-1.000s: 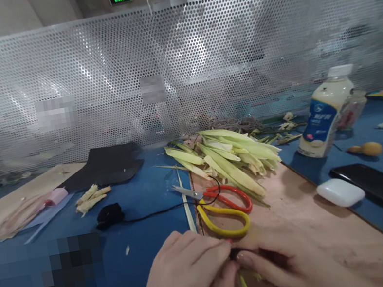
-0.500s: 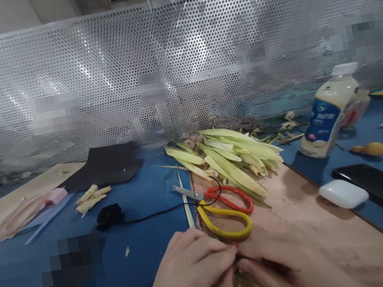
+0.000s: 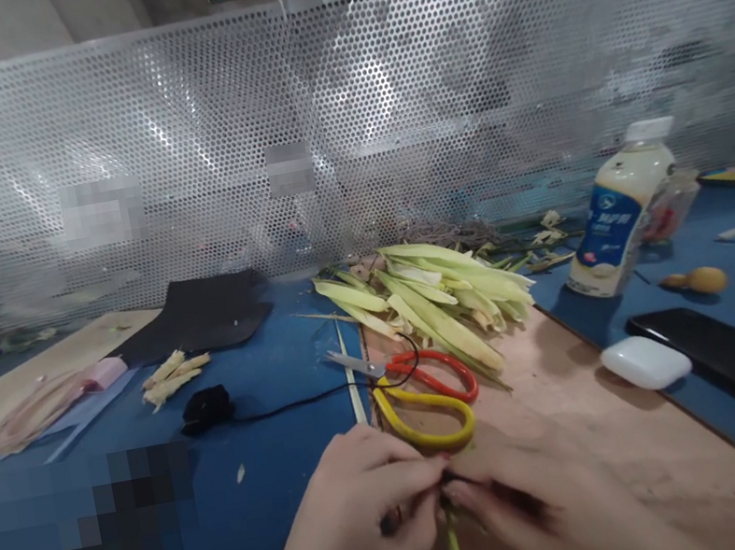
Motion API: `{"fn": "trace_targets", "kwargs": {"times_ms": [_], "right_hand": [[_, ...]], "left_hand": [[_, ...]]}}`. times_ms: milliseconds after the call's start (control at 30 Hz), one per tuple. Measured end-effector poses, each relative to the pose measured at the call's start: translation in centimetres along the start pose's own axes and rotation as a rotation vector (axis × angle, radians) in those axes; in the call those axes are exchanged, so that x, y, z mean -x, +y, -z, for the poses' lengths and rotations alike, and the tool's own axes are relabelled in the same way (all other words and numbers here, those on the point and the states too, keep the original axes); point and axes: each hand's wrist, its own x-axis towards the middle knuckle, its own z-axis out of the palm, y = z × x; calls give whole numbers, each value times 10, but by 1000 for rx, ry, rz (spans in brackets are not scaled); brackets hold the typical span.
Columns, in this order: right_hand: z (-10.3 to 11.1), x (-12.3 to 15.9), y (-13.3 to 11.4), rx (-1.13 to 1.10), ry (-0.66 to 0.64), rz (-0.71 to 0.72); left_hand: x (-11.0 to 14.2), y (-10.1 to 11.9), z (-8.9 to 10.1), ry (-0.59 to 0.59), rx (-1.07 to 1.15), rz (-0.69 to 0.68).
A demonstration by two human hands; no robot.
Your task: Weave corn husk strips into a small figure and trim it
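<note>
Just this side of the scissors [image 3: 425, 393], left hand [image 3: 360, 515] and right hand [image 3: 549, 508] pinch a green stem [image 3: 452, 540], which could slip if either loosens.

scissors [image 3: 424, 395] close ahead of both hands [image 3: 359, 513] [image 3: 564, 501], husks [image 3: 441, 309] beyond, free board [image 3: 626, 447] rightward up to the white case [image 3: 645, 361]

Yellow-green sliver [image 3: 452, 541], black thread [image 3: 292, 409], red-and-yellow scissor handles [image 3: 423, 393]
</note>
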Motion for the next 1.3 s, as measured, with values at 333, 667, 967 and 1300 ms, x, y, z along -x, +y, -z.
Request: {"fn": "trace_targets", "kwargs": {"times_ms": [333, 667, 967, 1300], "right_hand": [[0, -3, 1, 32, 48, 29], [-2, -2, 1, -4, 58, -58], [1, -1, 0, -106, 34, -78], [1, -4, 0, -141, -10, -104]], "left_hand": [[0, 0, 1, 5, 70, 67], [4, 2, 1, -55, 135, 274], [3, 0, -3, -21, 151, 144], [3, -1, -4, 42, 99, 115]]}}
